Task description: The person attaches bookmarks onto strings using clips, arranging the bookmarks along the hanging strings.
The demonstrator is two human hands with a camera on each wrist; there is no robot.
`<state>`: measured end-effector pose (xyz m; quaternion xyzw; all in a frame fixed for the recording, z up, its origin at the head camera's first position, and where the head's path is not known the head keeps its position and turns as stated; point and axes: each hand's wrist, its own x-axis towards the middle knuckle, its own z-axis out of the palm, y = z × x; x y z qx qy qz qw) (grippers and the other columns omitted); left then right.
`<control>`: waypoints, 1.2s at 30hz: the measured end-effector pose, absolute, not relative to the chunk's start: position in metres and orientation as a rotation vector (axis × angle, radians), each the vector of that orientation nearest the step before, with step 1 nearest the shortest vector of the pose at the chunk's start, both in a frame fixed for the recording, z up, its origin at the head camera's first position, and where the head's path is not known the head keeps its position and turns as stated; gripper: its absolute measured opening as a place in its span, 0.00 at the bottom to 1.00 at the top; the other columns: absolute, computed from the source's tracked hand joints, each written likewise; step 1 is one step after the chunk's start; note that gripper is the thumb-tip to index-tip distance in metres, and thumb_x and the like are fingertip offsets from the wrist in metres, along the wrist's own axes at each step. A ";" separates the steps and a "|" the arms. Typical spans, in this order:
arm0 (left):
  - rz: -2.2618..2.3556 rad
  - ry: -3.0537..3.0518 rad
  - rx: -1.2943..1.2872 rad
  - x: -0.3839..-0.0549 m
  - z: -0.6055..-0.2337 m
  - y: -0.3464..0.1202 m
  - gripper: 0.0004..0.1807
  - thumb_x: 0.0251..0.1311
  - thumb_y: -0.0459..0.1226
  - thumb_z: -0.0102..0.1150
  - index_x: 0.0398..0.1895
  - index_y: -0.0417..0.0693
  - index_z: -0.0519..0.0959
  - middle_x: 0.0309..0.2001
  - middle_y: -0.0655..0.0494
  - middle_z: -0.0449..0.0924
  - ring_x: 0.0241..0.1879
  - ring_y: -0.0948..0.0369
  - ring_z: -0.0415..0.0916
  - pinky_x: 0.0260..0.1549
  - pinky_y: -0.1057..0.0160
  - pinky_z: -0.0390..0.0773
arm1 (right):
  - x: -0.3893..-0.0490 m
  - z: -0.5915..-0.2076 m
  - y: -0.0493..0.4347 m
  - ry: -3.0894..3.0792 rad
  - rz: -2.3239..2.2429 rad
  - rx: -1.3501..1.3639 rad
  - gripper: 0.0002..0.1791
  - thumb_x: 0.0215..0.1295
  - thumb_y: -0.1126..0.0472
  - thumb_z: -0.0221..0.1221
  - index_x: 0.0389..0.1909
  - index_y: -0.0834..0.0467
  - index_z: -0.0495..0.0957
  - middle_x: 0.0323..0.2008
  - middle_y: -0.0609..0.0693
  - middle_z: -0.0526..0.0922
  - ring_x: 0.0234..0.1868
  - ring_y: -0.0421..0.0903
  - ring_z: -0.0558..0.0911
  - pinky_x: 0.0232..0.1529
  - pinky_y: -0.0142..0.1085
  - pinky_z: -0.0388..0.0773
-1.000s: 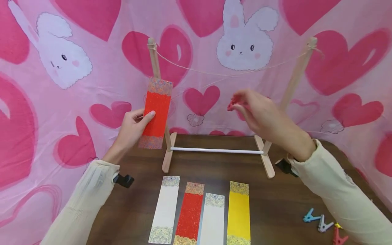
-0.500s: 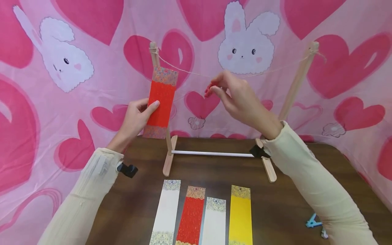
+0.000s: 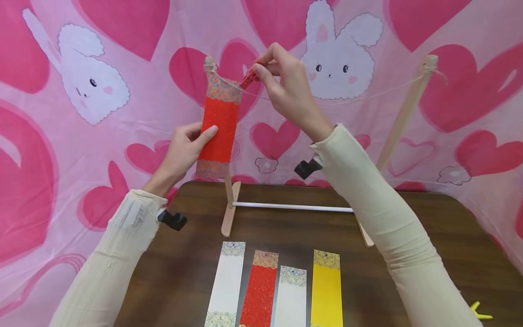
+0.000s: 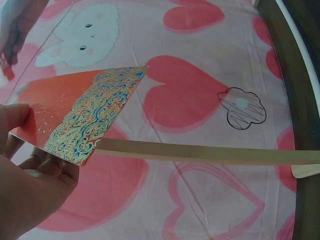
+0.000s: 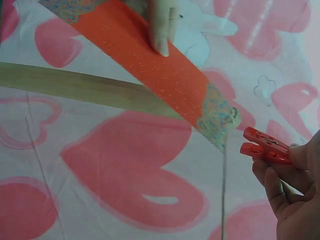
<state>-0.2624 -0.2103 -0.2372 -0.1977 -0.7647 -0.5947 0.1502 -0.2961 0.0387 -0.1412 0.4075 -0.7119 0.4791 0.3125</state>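
Observation:
A red card (image 3: 222, 116) with patterned ends stands nearly upright in my left hand (image 3: 184, 147), thumb on its face and fingers behind. Its top edge is level with the string (image 3: 261, 96) near the left wooden post (image 3: 209, 64). My right hand (image 3: 288, 81) pinches a red clothespin (image 3: 250, 78) just right of the card's top corner. In the right wrist view the clothespin (image 5: 265, 146) points at the card's patterned end (image 5: 217, 117), with a gap between them. The left wrist view shows the card's lower patterned end (image 4: 95, 115).
On the brown table (image 3: 184, 268) lie a white card (image 3: 226, 284), another red card (image 3: 260, 286), a second white card (image 3: 291, 295) and a yellow card (image 3: 326, 288). A yellow clothespin (image 3: 480, 311) lies at right. A white rod (image 3: 290, 207) joins the stand's feet.
My right hand has moved left and up with the red clothespin, from mid-string to beside the card. My left hand has raised the red card to the string's height.

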 end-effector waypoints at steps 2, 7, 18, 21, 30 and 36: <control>-1.711 -2.198 -0.577 -0.262 -0.235 -0.210 0.18 0.68 0.40 0.60 0.54 0.37 0.82 0.40 0.52 0.85 0.38 0.56 0.82 0.38 0.66 0.82 | -0.302 -0.137 0.031 -1.889 1.267 1.067 0.07 0.71 0.68 0.56 0.42 0.69 0.74 0.40 0.57 0.85 0.46 0.41 0.86 0.52 0.30 0.79; -1.750 -2.191 -0.607 -0.262 -0.233 -0.207 0.17 0.68 0.40 0.60 0.53 0.36 0.82 0.41 0.50 0.85 0.38 0.55 0.82 0.38 0.66 0.82 | -0.316 -0.131 0.019 -1.906 1.292 1.035 0.07 0.72 0.67 0.55 0.43 0.69 0.73 0.39 0.57 0.86 0.43 0.42 0.87 0.51 0.31 0.80; -1.802 -2.192 -0.622 -0.264 -0.233 -0.209 0.18 0.68 0.38 0.60 0.54 0.34 0.81 0.39 0.51 0.85 0.37 0.58 0.83 0.38 0.65 0.83 | -0.330 -0.128 0.018 -1.933 1.801 0.972 0.04 0.72 0.68 0.54 0.35 0.61 0.72 0.32 0.57 0.86 0.32 0.48 0.84 0.42 0.35 0.82; -1.806 -2.198 -0.614 -0.263 -0.232 -0.210 0.18 0.68 0.39 0.60 0.55 0.34 0.81 0.39 0.51 0.85 0.37 0.58 0.83 0.38 0.65 0.83 | -0.332 -0.128 0.018 -1.924 1.867 0.983 0.03 0.73 0.69 0.54 0.37 0.64 0.73 0.32 0.56 0.86 0.32 0.48 0.85 0.42 0.36 0.81; -1.806 -2.205 -0.616 -0.262 -0.229 -0.213 0.19 0.69 0.39 0.60 0.55 0.33 0.80 0.40 0.51 0.84 0.37 0.58 0.82 0.38 0.65 0.83 | -0.333 -0.128 0.015 -2.034 1.830 0.946 0.05 0.72 0.67 0.56 0.41 0.66 0.73 0.32 0.55 0.86 0.34 0.47 0.85 0.45 0.40 0.80; -1.800 -2.228 -0.597 -0.261 -0.227 -0.218 0.20 0.69 0.39 0.59 0.58 0.34 0.79 0.42 0.50 0.84 0.38 0.57 0.82 0.39 0.66 0.82 | -0.336 -0.129 0.010 -2.130 1.773 0.976 0.12 0.75 0.63 0.53 0.50 0.68 0.74 0.37 0.56 0.84 0.37 0.47 0.83 0.45 0.37 0.79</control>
